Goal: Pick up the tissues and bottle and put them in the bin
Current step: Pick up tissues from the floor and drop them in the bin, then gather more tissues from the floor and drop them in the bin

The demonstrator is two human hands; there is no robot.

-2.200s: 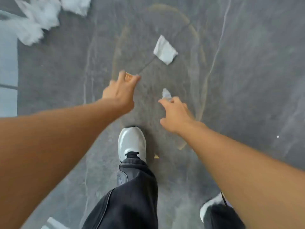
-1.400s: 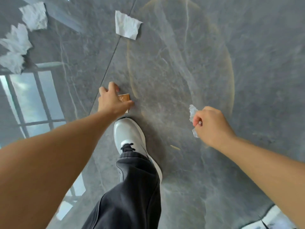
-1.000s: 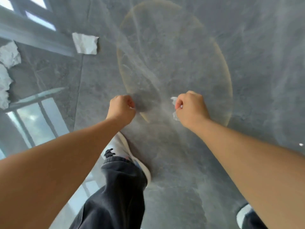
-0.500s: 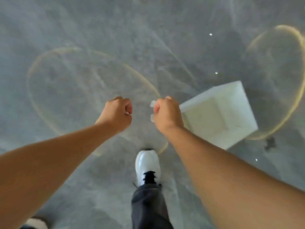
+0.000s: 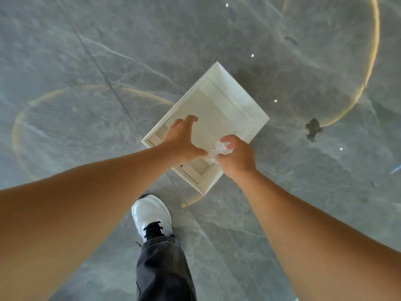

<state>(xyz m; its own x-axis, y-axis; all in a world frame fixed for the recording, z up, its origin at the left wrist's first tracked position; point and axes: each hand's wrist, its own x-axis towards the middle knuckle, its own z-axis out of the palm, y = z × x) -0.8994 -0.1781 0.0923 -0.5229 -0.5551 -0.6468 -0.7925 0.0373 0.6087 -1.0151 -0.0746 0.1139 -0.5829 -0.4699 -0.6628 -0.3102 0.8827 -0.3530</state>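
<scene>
Left hand (image 5: 181,139) over the white bin (image 5: 249,106), fingers spread toward 1 o'clock, palm down, nothing visible in it. Its thumb tip touches the crumpled white tissue (image 5: 218,152) at frame centre. Right hand (image 5: 235,158), at 3 o'clock of the left, curled around the tissue, pinching it between thumb and fingers above the bin's near corner. White shoe (image 5: 152,213) at 6 o'clock on grey marble floor (image 5: 86,61).
</scene>
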